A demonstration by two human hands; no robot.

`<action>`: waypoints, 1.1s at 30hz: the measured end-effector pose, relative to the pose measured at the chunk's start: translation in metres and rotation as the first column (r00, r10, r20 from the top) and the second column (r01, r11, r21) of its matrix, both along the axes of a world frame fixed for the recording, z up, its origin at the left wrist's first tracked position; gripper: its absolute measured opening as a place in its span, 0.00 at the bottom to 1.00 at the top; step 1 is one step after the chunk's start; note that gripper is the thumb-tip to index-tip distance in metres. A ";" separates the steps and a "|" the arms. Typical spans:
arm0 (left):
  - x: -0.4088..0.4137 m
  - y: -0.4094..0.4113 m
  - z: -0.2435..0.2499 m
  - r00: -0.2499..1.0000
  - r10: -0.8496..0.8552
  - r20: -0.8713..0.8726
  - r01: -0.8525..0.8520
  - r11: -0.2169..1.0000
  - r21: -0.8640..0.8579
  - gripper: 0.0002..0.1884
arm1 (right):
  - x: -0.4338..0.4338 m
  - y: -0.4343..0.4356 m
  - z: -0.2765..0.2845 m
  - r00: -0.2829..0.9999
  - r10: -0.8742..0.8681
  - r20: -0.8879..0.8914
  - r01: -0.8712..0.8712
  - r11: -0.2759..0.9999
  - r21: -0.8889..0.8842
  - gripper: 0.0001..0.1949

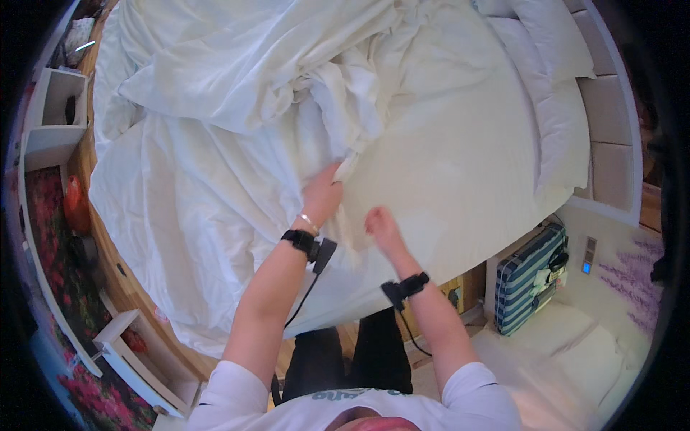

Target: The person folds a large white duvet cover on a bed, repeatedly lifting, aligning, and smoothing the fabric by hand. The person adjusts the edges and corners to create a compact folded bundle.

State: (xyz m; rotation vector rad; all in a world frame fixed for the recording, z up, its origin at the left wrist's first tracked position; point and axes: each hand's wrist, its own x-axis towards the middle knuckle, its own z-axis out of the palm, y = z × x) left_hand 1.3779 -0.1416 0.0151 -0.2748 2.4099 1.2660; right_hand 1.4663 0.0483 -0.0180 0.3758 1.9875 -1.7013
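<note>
My left hand grips an edge of the rumpled white duvet near the middle of the bed. A bracelet and a black strap with a small device sit at that wrist. Just right of it, my right hand is raised over the white bed sheet, its fingers curled and slightly blurred; whether it holds anything is not visible. The duvet lies heaped in folds over the left and far parts of the bed. White pillows rest along the headboard at the right.
A padded headboard borders the right side. Near it, a bedside table bears a striped blue case. White shelf units and a red object stand left of the bed. Black cables hang from both wrist devices.
</note>
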 end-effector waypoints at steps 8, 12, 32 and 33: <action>0.125 0.010 0.005 0.997 -0.078 0.006 0.078 0.996 -0.049 0.19 | -0.178 0.022 0.015 0.940 -0.273 0.204 0.322 0.909 -0.265 0.22; 0.076 0.048 0.032 0.970 -0.236 0.060 0.242 0.905 -0.351 0.18 | -0.223 0.026 -0.009 0.826 -0.279 0.490 0.515 0.726 -0.456 0.18; 0.077 0.188 0.020 0.913 -0.260 0.314 0.312 0.942 -0.127 0.13 | -0.027 0.259 0.003 0.628 -0.591 0.506 0.735 0.665 -0.135 0.22; 0.070 0.180 0.024 0.907 -0.221 0.360 0.269 0.959 -0.089 0.15 | -0.036 0.249 0.011 0.604 -0.557 0.570 0.764 0.608 -0.216 0.21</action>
